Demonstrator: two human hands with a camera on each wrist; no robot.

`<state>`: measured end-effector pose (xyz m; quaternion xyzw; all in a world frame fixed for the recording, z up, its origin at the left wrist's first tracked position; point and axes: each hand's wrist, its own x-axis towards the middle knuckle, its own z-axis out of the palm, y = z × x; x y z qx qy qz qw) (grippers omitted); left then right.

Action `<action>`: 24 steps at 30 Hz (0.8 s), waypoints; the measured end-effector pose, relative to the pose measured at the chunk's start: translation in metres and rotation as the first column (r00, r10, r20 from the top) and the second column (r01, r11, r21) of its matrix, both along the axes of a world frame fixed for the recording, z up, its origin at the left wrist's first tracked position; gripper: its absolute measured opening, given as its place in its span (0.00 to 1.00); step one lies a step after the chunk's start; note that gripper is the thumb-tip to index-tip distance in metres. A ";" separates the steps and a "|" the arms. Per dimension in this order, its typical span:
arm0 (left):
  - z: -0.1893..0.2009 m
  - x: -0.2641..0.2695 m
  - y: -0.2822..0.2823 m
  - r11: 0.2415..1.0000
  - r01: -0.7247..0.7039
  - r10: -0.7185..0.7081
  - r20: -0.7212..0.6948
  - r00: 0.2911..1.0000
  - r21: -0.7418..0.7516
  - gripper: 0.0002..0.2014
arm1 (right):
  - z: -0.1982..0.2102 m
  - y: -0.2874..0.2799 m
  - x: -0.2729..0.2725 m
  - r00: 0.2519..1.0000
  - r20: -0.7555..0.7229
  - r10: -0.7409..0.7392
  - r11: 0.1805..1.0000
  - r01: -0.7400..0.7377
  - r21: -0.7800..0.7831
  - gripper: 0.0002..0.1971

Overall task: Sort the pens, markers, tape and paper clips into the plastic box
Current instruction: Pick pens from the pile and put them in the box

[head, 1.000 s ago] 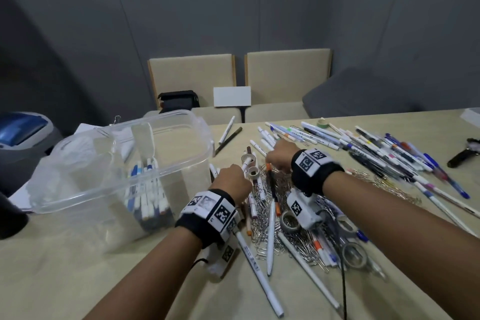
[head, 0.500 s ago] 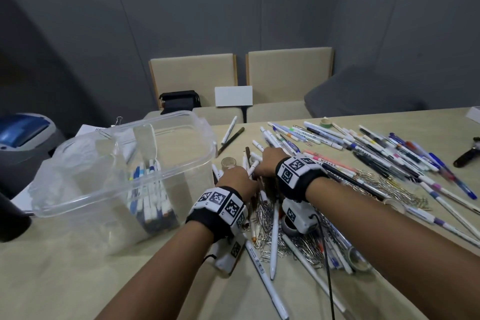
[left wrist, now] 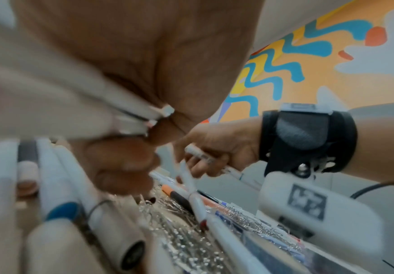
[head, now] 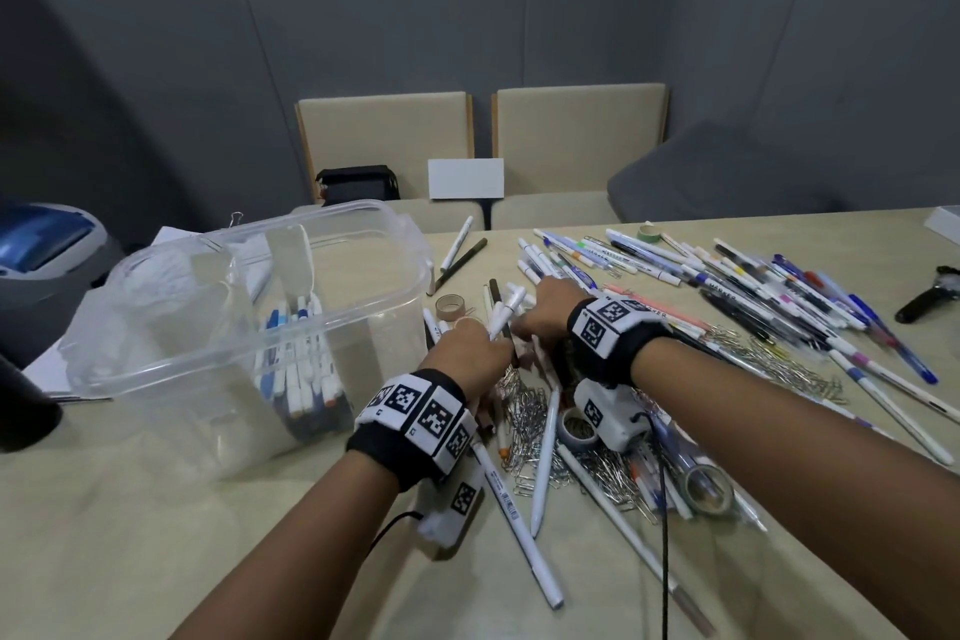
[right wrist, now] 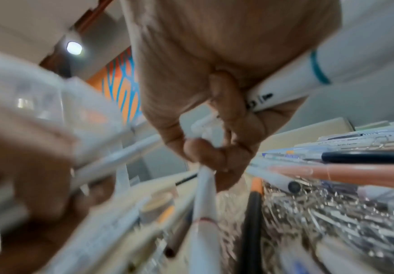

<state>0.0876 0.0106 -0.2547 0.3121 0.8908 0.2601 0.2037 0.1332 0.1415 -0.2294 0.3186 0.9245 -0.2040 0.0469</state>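
The clear plastic box (head: 156, 359) stands on the left of the table with several markers (head: 301, 379) upright inside. Just right of it, my left hand (head: 485, 343) grips a bunch of white markers (head: 506, 314) that stick up from the fist; the left wrist view shows the fingers (left wrist: 125, 166) curled round them. My right hand (head: 530, 322) is close beside it, holding a white marker with a teal band (right wrist: 296, 79) and pinching a thin white pen (right wrist: 204, 185). Below both hands lie paper clips (head: 524, 426), loose pens and tape rolls (head: 577, 429).
A long row of pens and markers (head: 727, 286) covers the table's right side, with more clips (head: 769, 364). Other tape rolls (head: 451, 308) (head: 707, 486) lie about. A black tool (head: 930, 299) sits far right, a dark cylinder (head: 21, 411) far left. Two chairs (head: 389, 140) stand behind.
My right hand has shifted left until it is beside my left hand. The left hand has lifted slightly, and white markers now stick up from its fist.
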 end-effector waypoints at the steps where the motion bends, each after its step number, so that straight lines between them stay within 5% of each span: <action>1: 0.001 0.000 -0.001 1.000 0.004 -0.004 -0.014 1.000 -0.004 0.11 | 0.002 0.004 0.002 0.999 -0.026 -0.035 0.998 0.034 -0.049 0.14; 7: 0.004 0.000 -0.004 0.996 0.001 -0.006 -0.066 0.998 -0.085 0.05 | 0.024 0.030 0.018 0.956 -0.226 -0.188 0.933 0.101 -0.346 0.07; 15: 0.002 0.006 0.002 0.986 -0.003 -0.014 -0.101 0.995 -0.166 0.17 | 0.013 0.038 0.026 0.990 -0.029 -0.140 0.963 0.129 -0.236 0.03; 17: 0.002 0.007 0.002 0.986 0.001 -0.017 -0.099 0.995 -0.164 0.20 | 0.005 0.035 0.020 0.993 0.020 -0.112 0.978 0.114 -0.172 0.10; 24: 0.009 0.008 0.001 0.998 0.001 -0.009 -0.134 0.991 -0.061 0.11 | 0.004 0.047 0.003 0.995 -0.040 -0.097 0.993 0.099 0.058 0.16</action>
